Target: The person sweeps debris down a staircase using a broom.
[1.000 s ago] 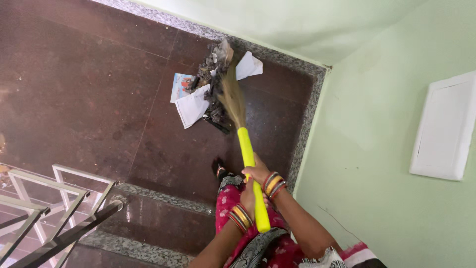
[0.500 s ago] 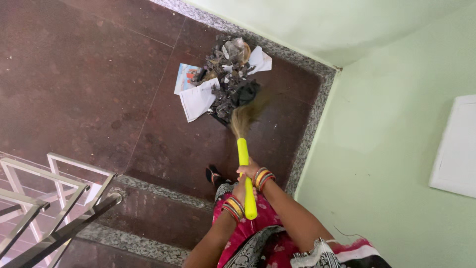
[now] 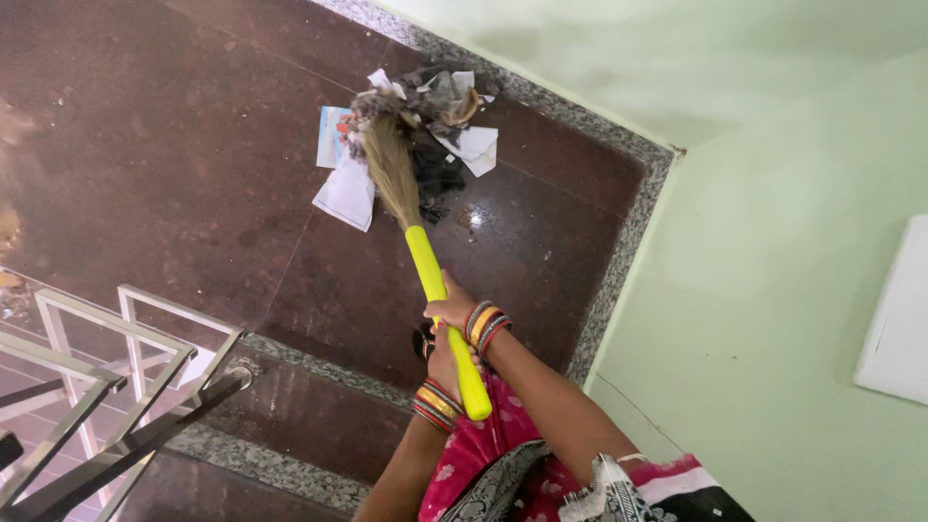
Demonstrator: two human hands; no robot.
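Both my hands grip a broom with a bright yellow handle (image 3: 423,263). My right hand (image 3: 450,310), with coloured bangles on the wrist, holds it higher up. My left hand (image 3: 443,361) holds it just below, near the handle's end. The straw bristles (image 3: 391,172) rest on the dark brown floor against the left side of a rubbish pile (image 3: 437,95) of grey scraps and dark bits. White sheets of paper (image 3: 348,193) and a printed leaflet (image 3: 331,137) lie in and around the pile, close to the grey stone border by the wall.
A metal stair railing (image 3: 126,387) stands at the lower left, beside a stone-edged step (image 3: 319,365). Pale green walls (image 3: 773,290) meet in a corner at the right, with a white wall panel (image 3: 899,319). My sandalled foot (image 3: 422,341) shows under the handle.
The broom has swung from the right side of the pile to its left side. The rubbish and papers have bunched closer to the wall, and my hands moved left.
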